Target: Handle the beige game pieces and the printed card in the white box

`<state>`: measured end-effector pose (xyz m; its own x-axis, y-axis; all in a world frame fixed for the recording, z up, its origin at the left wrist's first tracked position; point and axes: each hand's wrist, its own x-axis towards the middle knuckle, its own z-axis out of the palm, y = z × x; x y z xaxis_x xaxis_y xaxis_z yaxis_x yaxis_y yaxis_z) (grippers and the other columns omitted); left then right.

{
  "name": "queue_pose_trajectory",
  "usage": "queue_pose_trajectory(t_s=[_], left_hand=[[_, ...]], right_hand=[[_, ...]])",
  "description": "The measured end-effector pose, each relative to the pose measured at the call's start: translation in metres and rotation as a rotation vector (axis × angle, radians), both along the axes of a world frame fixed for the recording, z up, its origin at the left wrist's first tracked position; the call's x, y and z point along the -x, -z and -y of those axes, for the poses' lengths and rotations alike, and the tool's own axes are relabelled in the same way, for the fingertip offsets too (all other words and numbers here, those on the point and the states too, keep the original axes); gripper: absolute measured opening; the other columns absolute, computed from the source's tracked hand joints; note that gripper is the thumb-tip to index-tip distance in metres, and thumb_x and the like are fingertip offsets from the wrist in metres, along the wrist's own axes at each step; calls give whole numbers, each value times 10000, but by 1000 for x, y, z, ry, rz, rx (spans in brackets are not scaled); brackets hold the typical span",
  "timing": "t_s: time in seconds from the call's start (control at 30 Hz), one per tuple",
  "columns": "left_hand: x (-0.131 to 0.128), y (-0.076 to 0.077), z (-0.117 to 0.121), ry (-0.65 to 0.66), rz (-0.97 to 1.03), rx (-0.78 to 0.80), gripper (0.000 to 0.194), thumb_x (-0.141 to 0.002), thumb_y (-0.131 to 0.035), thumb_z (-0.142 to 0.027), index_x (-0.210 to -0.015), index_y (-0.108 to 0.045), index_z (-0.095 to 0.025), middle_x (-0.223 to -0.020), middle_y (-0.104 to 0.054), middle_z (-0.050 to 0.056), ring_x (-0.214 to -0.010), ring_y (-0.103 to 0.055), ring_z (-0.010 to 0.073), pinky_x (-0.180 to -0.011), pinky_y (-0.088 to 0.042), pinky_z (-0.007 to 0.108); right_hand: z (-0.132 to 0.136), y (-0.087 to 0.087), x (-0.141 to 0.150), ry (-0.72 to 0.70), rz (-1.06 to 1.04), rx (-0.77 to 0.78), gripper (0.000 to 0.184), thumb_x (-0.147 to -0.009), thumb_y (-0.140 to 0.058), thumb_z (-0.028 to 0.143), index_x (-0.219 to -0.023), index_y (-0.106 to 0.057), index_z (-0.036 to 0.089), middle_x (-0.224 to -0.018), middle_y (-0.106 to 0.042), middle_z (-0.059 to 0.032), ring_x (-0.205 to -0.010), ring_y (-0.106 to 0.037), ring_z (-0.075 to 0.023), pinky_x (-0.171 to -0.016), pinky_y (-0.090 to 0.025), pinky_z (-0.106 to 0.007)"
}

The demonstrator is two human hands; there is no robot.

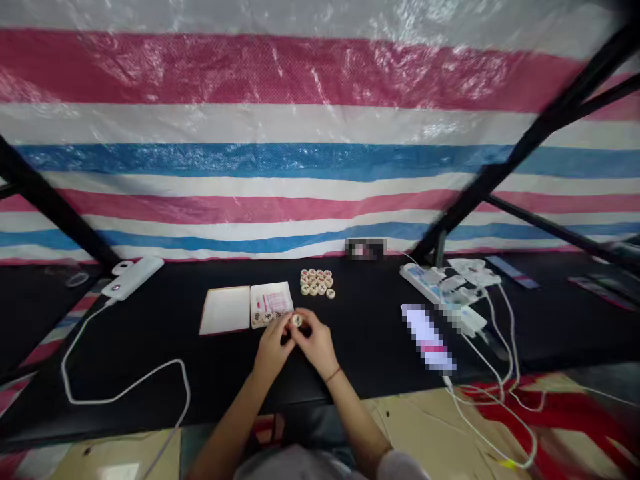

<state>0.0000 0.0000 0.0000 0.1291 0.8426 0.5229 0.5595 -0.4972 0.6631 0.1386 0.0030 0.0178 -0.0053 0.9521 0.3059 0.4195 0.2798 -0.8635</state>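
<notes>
Cream-coloured, a round game piece (297,321) sits between the left hand (271,348) and right hand (319,342), fingertips drawn together, pinching it; beyond the left lies an open box (226,312), then grouped discs (313,290) on the black tabletop (365,333).

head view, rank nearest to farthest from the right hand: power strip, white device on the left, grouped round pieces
1. Grouped round pieces: just beyond the right hand.
2. Power strip: to its right.
3. White device: far to the left.
</notes>
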Motion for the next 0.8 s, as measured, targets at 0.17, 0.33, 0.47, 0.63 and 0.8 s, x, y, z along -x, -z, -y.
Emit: queue_pose_trajectory(t_s=[0.17, 0.33, 0.47, 0.63, 0.8], left_hand=[[-2, -7, 3, -31, 38, 47, 280, -887, -535, -284, -1153, -581, -212, -797, -611, 6, -690, -573, 127, -733, -517, 275], [-1, -13, 3, 6, 54, 65, 207, -899, -484, -238, -1063, -603, -197, -736, -589, -5, -652, -556, 116, -704, -503, 256], [-1, -13, 2, -6, 72, 81, 200, -895, -486, -253, -1042, -610, -198, -714, -582, -12, -633, -556, 113, -677, -493, 246], [1, -13, 1, -10, 72, 102, 182, -890, -494, -247, -1013, -618, -196, -699, -585, -16, -607, -546, 108, -651, -485, 236], [0, -19, 3, 4, 75, 72, 172, -890, -488, -240, -963, -638, -199, -699, -595, -8, -618, -556, 117, -656, -490, 246]], right_hand=[[-57, 13, -57, 475, 142, -141, 350, -833, -522, 399, -1012, -657, 130, -996, -656, -136, -894, -607, -233, -832, -486, -365], [-74, 28, -74, 560, 349, -135, 337, -841, -480, 329, -1071, -645, 145, -1009, -639, -136, -889, -558, -243, -804, -433, -369], [-71, 30, -72, 563, 424, -77, 267, -831, -483, 279, -1003, -650, 161, -989, -648, -112, -857, -539, -232, -759, -395, -331], [-71, 30, -71, 567, 463, -64, 263, -831, -486, 263, -1014, -656, 181, -1000, -644, -102, -875, -527, -230, -731, -364, -309], [-72, 31, -71, 576, 497, -33, 265, -838, -481, 280, -1031, -637, 185, -958, -644, -88, -854, -526, -229, -698, -343, -295]])
